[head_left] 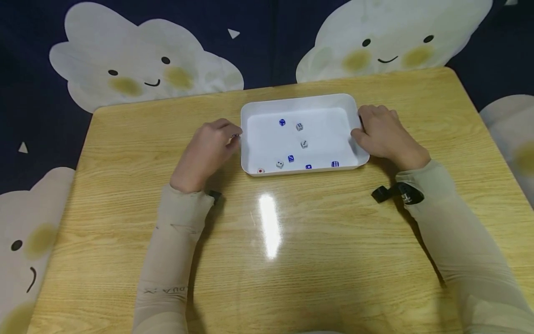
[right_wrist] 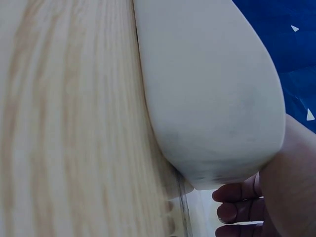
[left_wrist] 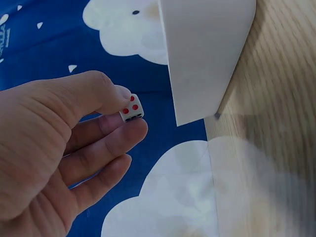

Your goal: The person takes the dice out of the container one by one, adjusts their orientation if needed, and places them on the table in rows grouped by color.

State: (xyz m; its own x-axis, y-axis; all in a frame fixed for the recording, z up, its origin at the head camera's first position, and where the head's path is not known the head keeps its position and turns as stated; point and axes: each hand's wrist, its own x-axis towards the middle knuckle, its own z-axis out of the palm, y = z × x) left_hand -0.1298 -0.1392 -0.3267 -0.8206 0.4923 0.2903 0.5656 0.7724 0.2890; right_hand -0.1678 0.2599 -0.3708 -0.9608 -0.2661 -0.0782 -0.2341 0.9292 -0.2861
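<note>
dark cloud-print backdrop [head_left: 258,51] behind; wood-grain table [head_left: 317,241] below. left hand [head_left: 208,150] pinches a white die [left_wrist: 132,107] between thumb and fingers, just beyond the left end of a white tray [head_left: 327,132]. die a cube, no long axis; a red-pipped face turns toward the wrist. tray lies between the hands, long axis left to right, blue dice [head_left: 290,158] and white dice [head_left: 299,126] scattered inside. right hand [head_left: 384,134], farther from the pinched die, grips tray's right end, thumb over rim.

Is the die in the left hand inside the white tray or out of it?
Out: the left hand pinches the die beside the tray, and the left wrist view shows a gap between them.
</note>
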